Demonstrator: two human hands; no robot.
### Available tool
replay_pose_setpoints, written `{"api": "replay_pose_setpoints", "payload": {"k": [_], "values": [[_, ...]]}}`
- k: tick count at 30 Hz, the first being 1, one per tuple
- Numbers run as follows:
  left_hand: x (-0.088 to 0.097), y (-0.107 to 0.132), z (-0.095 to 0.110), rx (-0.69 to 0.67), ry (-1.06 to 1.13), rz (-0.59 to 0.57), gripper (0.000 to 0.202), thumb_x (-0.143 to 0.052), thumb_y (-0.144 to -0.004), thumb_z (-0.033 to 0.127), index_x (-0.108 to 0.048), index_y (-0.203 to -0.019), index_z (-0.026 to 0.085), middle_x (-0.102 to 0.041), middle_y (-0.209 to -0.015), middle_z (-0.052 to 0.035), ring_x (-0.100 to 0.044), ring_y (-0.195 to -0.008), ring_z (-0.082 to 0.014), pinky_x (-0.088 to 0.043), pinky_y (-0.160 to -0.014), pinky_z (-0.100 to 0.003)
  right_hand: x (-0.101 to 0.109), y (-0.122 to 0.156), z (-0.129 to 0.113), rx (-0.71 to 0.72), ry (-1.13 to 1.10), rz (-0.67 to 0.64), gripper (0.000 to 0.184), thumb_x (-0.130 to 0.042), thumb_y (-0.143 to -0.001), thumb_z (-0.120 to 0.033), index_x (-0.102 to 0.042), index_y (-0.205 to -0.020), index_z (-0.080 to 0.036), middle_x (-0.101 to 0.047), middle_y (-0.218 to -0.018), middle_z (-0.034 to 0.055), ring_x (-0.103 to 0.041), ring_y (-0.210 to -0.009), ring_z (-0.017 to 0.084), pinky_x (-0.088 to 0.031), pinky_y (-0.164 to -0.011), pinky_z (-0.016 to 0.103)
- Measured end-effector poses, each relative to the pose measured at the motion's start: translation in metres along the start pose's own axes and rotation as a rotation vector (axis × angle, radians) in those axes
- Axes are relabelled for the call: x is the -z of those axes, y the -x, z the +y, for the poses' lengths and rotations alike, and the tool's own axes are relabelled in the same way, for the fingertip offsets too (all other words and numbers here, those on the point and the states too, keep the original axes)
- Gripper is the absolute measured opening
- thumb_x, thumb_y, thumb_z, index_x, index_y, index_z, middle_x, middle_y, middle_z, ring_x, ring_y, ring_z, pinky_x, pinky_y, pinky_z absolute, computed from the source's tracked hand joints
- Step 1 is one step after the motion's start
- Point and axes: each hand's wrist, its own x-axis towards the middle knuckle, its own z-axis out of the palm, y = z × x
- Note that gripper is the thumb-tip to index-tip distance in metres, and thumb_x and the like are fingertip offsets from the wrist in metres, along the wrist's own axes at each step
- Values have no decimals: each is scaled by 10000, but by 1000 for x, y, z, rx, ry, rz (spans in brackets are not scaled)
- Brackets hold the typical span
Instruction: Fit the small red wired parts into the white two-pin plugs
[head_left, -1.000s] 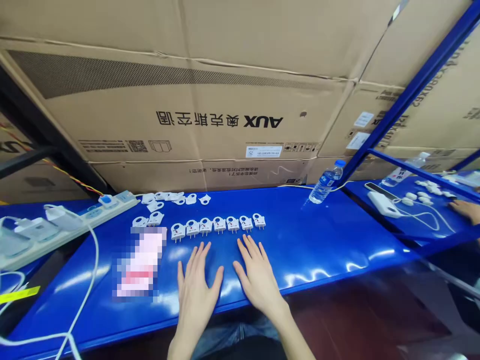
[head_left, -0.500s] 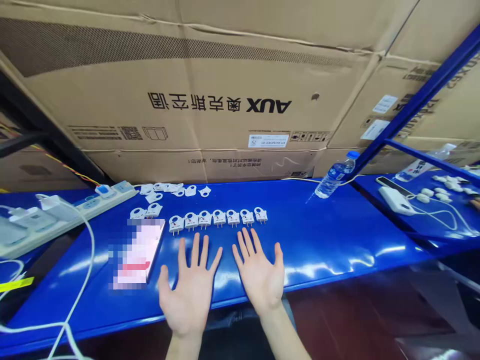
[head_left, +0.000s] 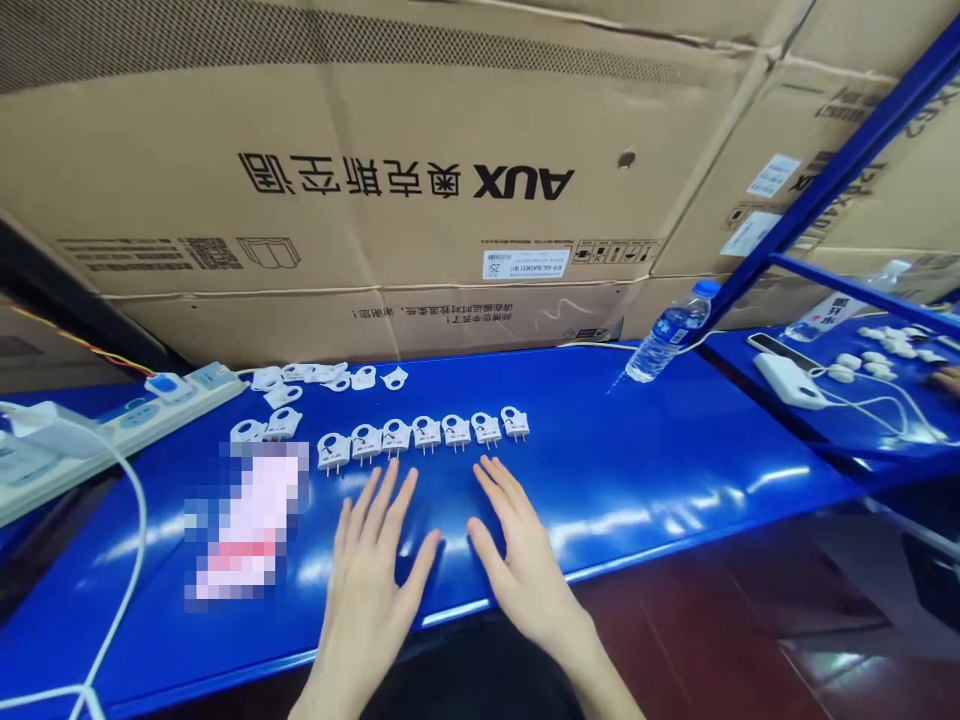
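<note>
Both hands are held palm down over the front of the blue table [head_left: 592, 480], fingers stretched out and holding nothing. My left hand [head_left: 379, 560] has its fingertips just below the left part of a row of white two-pin plugs [head_left: 427, 432] with ring-shaped tops. My right hand [head_left: 517, 550] is nearest to the right end of that row, close to a plug [head_left: 486, 428] with its pins toward me. Two more white plugs [head_left: 283, 423] lie at the left, above a pixelated pink flat thing [head_left: 255, 510]. Behind them is a pile of white ring-topped pieces [head_left: 322, 374].
Large cardboard boxes [head_left: 420, 220] stand along the back. A water bottle [head_left: 667, 335] is at the back right, beside a blue frame post [head_left: 832, 170]. On the left lie a power strip [head_left: 135, 430] and a white cable [head_left: 139, 540]. Another person's hand [head_left: 949, 378] shows at the right edge.
My hands have turned over from palms up to palms down, thumbs now inward. The plugs keep their places; the view has shifted slightly. Another person's hand shows more at the right.
</note>
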Motion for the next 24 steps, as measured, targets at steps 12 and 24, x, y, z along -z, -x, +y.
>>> {"api": "replay_pose_setpoints", "payload": {"k": [12,24], "values": [[-11,10,-21,-169,-500,-95,573,-397,-1067,478,-461,-1587,245,-419,-1680,-112,-353,-1579,-345,-297,-1252,-661,56,-67,14,100,581,46,354,-497,-1058,-257,-692,-1351,-218,-724,-1262,100,-649,-1185,266,-547,-1026,411],[-8,11,-17,-107,-457,-116,566,-422,-1067,503,-463,-1580,268,-416,-1685,-89,-330,-1592,-325,-274,-1274,-653,92,-143,20,27,847,-277,209,-607,-991,-242,-797,-1076,-254,-786,-1055,51,-709,-947,213,-440,-733,252]]}}
